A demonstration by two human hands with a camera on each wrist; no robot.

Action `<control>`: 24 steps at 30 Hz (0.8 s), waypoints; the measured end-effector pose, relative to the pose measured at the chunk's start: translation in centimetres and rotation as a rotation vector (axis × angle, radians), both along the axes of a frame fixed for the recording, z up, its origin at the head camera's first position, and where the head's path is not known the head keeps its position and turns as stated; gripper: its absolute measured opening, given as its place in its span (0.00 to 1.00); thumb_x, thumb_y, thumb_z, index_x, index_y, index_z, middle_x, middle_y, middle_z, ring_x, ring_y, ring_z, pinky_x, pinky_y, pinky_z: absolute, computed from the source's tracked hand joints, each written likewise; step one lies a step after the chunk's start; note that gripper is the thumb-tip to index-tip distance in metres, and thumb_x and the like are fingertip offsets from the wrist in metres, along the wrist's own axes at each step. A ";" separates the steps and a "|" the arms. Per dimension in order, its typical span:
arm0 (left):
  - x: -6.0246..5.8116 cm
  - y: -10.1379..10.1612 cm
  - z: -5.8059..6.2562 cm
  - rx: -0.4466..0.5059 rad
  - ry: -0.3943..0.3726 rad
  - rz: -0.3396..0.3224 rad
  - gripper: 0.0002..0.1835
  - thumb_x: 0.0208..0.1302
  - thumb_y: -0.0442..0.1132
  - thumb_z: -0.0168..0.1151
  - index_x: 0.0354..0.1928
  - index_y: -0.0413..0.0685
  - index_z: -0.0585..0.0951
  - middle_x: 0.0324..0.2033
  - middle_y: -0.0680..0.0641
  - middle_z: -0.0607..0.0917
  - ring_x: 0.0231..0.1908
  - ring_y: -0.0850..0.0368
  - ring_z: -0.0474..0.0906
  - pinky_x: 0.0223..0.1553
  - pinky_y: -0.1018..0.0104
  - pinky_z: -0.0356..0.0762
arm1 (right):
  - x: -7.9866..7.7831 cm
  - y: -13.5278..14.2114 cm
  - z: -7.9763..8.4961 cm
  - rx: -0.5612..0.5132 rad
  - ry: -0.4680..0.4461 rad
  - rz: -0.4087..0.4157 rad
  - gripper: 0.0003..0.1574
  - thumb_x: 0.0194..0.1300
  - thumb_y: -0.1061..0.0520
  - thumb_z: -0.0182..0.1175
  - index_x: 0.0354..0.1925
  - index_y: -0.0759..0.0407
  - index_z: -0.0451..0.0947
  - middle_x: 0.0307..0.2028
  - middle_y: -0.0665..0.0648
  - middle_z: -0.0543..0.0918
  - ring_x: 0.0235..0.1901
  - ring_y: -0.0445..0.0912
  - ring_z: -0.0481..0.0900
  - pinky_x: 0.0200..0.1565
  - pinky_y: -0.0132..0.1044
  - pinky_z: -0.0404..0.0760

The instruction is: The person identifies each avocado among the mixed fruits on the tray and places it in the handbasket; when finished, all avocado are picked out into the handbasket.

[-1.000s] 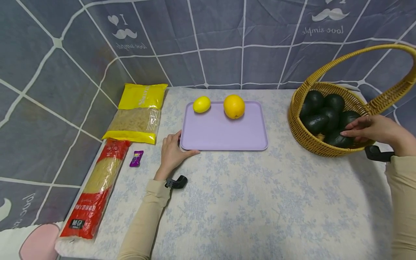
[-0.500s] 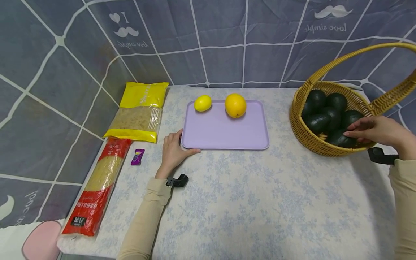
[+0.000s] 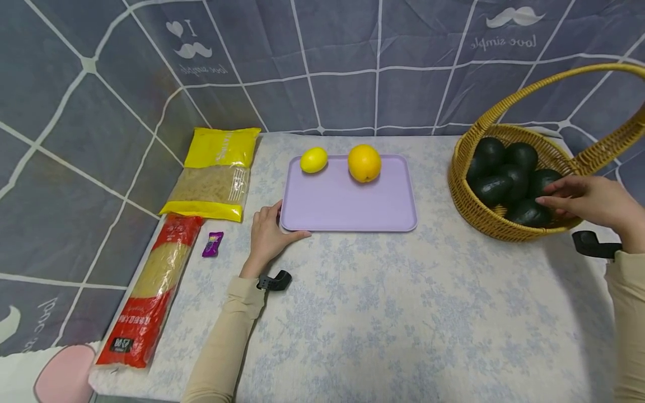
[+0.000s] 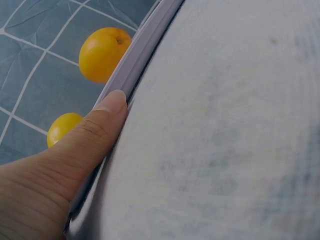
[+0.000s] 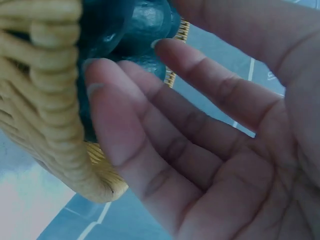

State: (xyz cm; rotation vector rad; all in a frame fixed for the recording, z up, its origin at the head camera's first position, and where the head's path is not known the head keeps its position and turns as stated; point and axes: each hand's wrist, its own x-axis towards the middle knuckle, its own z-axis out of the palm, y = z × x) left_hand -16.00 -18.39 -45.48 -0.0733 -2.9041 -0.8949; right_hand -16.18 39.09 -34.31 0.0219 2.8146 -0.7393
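My left hand lies at the near left corner of a lilac tray, with its thumb extended along the front rim. A lemon and an orange sit at the back of that tray. On the right, my right hand hovers at the near right side of a wicker basket, its fingers loosely bent and holding nothing. Several dark green avocados fill the basket; the fingertips are close to the nearest ones, and contact is hard to tell.
A yellow bag and a long red packet lie along the table's left side. Beside them is a small purple wrapped candy. The basket's tall handle arches above it. Grey tile-patterned cloth hangs behind the table.
My right hand has drawn slightly back from the nearest avocado, its thumb lifting a little. The left hand and tray stay in place; the head view shifts slightly.
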 end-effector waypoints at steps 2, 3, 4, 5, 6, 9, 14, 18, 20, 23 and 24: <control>0.0 -0.1 0.0 0.001 -0.001 0.002 0.58 0.38 0.61 0.77 0.69 0.39 0.62 0.51 0.37 0.71 0.44 0.44 0.61 0.43 0.55 0.60 | 0.2 -0.3 0.2 0.009 0.035 -0.009 0.35 0.67 0.42 0.56 0.49 0.75 0.69 0.25 0.59 0.81 0.23 0.50 0.78 0.23 0.42 0.76; 0.0 -0.1 0.0 0.002 -0.002 0.002 0.58 0.38 0.61 0.77 0.69 0.39 0.62 0.51 0.37 0.71 0.44 0.44 0.61 0.43 0.55 0.60 | 0.3 -0.5 0.2 0.017 0.050 -0.011 0.35 0.67 0.42 0.56 0.49 0.75 0.70 0.25 0.59 0.81 0.22 0.51 0.78 0.23 0.42 0.75; 0.0 -0.1 0.0 0.001 -0.003 0.003 0.58 0.38 0.61 0.77 0.69 0.39 0.62 0.51 0.37 0.71 0.44 0.44 0.61 0.43 0.55 0.60 | 0.3 -0.6 0.3 0.017 0.063 -0.012 0.34 0.67 0.42 0.56 0.49 0.75 0.70 0.24 0.59 0.80 0.22 0.51 0.77 0.22 0.41 0.75; 0.0 -0.1 0.0 0.000 -0.005 0.003 0.58 0.38 0.61 0.77 0.69 0.39 0.62 0.51 0.37 0.71 0.44 0.45 0.61 0.43 0.55 0.60 | 0.4 -0.7 0.4 0.027 0.079 -0.015 0.34 0.67 0.43 0.56 0.48 0.75 0.71 0.24 0.59 0.80 0.22 0.51 0.77 0.22 0.40 0.74; 0.0 -0.1 -0.1 -0.001 -0.006 0.003 0.58 0.38 0.62 0.77 0.69 0.39 0.62 0.51 0.37 0.71 0.44 0.45 0.61 0.43 0.55 0.60 | 0.5 -0.8 0.5 0.036 0.094 -0.020 0.34 0.67 0.43 0.56 0.48 0.75 0.71 0.24 0.59 0.80 0.23 0.51 0.76 0.22 0.40 0.73; 0.0 -0.1 -0.1 -0.003 -0.005 0.002 0.58 0.38 0.62 0.76 0.69 0.39 0.62 0.51 0.37 0.71 0.44 0.45 0.61 0.43 0.55 0.60 | 0.7 -1.2 0.6 0.054 0.149 -0.026 0.33 0.68 0.44 0.56 0.47 0.75 0.73 0.25 0.62 0.79 0.23 0.51 0.74 0.21 0.39 0.71; 0.1 -0.2 -0.1 -0.001 0.001 0.003 0.58 0.38 0.61 0.77 0.69 0.38 0.62 0.50 0.37 0.71 0.44 0.45 0.61 0.43 0.55 0.60 | 1.3 -2.4 0.7 0.049 0.266 -0.060 0.28 0.67 0.46 0.57 0.45 0.73 0.76 0.30 0.68 0.80 0.22 0.38 0.71 0.21 0.35 0.69; 0.2 -0.3 -0.2 -0.007 0.000 0.005 0.58 0.38 0.60 0.77 0.69 0.37 0.62 0.51 0.36 0.71 0.44 0.44 0.61 0.43 0.54 0.60 | 2.1 -3.8 0.5 -0.005 0.387 -0.054 0.22 0.67 0.51 0.59 0.45 0.70 0.78 0.34 0.69 0.80 0.21 0.25 0.65 0.20 0.26 0.66; 0.3 -0.4 -0.3 -0.006 -0.003 0.006 0.58 0.38 0.61 0.77 0.69 0.37 0.62 0.51 0.36 0.71 0.44 0.44 0.61 0.42 0.54 0.60 | 2.5 -4.6 0.4 -0.038 0.444 -0.030 0.19 0.67 0.53 0.59 0.46 0.68 0.79 0.33 0.67 0.80 0.23 0.23 0.65 0.21 0.23 0.65; 0.4 -0.5 -0.4 0.004 -0.009 0.005 0.58 0.39 0.60 0.77 0.69 0.37 0.61 0.51 0.36 0.70 0.44 0.44 0.61 0.42 0.54 0.60 | 2.8 -6.0 0.2 -0.083 0.534 0.026 0.14 0.64 0.57 0.63 0.44 0.66 0.81 0.30 0.49 0.81 0.25 0.22 0.66 0.24 0.21 0.65; 0.4 -0.5 -0.3 0.009 -0.012 0.003 0.59 0.39 0.60 0.77 0.69 0.37 0.61 0.52 0.36 0.70 0.44 0.44 0.61 0.43 0.54 0.59 | 2.9 -6.5 0.0 -0.097 0.565 0.050 0.13 0.62 0.58 0.64 0.44 0.64 0.82 0.30 0.42 0.80 0.27 0.21 0.67 0.25 0.21 0.65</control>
